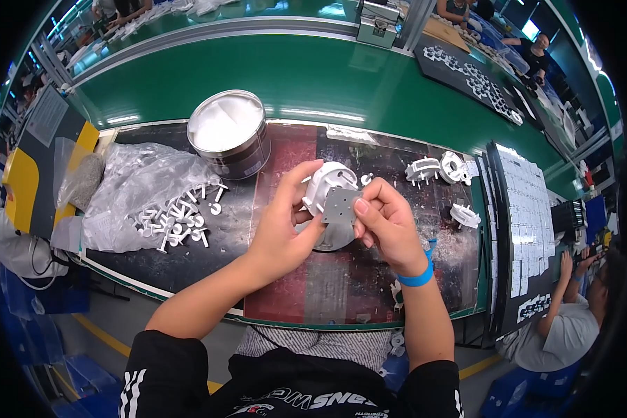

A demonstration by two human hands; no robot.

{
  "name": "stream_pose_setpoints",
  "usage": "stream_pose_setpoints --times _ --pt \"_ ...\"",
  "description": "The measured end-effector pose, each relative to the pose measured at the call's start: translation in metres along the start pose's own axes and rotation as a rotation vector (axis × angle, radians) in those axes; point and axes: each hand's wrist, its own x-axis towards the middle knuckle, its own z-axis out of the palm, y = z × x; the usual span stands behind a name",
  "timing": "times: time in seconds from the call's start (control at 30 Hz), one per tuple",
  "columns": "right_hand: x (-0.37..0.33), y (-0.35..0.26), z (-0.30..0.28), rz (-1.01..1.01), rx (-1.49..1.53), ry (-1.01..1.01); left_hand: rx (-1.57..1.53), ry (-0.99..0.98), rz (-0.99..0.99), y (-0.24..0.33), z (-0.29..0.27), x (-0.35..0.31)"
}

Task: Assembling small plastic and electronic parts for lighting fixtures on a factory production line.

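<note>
In front of me, over the middle of the workbench, my left hand is closed around a round white plastic housing with slots in its face. Between the thumb and fingers of my right hand is a thin grey square plate dotted with small holes. The plate overlaps the housing's lower right side; whether the two touch I cannot tell. Below them a round metallic disc on the bench is partly hidden by my hands. A blue band circles my right wrist.
White mushroom-headed plastic pins spill from a clear plastic bag at left. Behind stands a metal tin with white contents. More white housings lie at right, beside a leaning stack of dark boards. Other people sit around a green conveyor.
</note>
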Motion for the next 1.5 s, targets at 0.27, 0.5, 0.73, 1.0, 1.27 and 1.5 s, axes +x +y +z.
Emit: stream_pose_setpoints --times 0.27,0.5,0.73,1.0,1.27,1.5 --pt "0.000 0.001 0.000 -0.046 -0.038 0.057 -0.099 -0.050 -0.062 0.002 0.001 0.000" --pt "-0.003 -0.005 0.004 -0.009 -0.122 0.088 -0.221 -0.092 -0.111 0.005 0.001 -0.001" --pt "-0.005 -0.001 0.008 -0.027 -0.184 0.105 -0.344 -0.088 -0.241 -0.005 -0.002 0.003" --pt "-0.005 0.000 0.006 -0.085 -0.187 0.088 -0.337 -0.169 -0.290 0.002 -0.006 0.004" --pt "-0.003 0.002 0.005 -0.110 -0.211 0.089 -0.411 -0.181 -0.290 -0.004 -0.008 0.002" --pt "-0.001 0.010 0.005 -0.187 -0.206 0.166 -0.674 -0.088 -0.483 0.004 -0.002 0.006"
